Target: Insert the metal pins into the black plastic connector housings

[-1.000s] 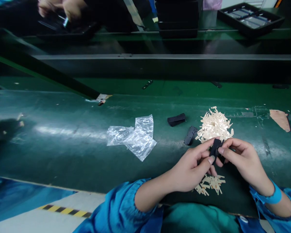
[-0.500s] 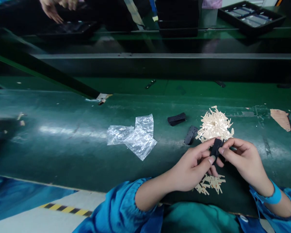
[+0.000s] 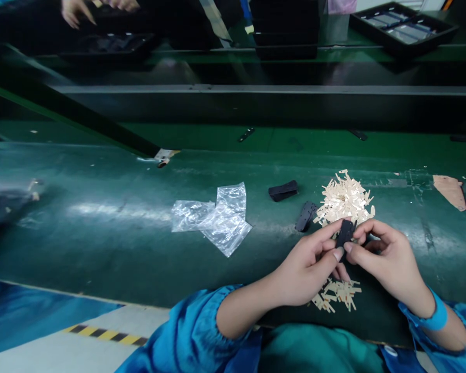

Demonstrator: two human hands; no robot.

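Note:
Between my two hands is a small stack of flat black plastic pieces [image 3: 346,232], held upright at a tilt. My left hand [image 3: 308,267] is closed round its left side, thumb on the lower end. From the right, my right hand [image 3: 386,254] pinches it between thumb and fingers. Just beyond my fingers lies a large heap of cream-coloured small flat strips [image 3: 344,197]. A smaller pile of the same strips [image 3: 337,295] sits below my hands, near the table edge. Two more black stacks, one lying farther back [image 3: 283,190] and one nearer [image 3: 305,216], rest left of the heap.
Clear plastic bags [image 3: 213,217] lie on the green table [image 3: 120,248]. A tan scrap [image 3: 449,191] is at the right. A slanted green bar [image 3: 112,127] comes down at left. Across the shelf are another person's hands [image 3: 77,11] and a black tray [image 3: 404,26].
My right thumb and fingers have shifted slightly on the black stack, the thumb sliding left and down. The other person's hands across the table have moved up a little.

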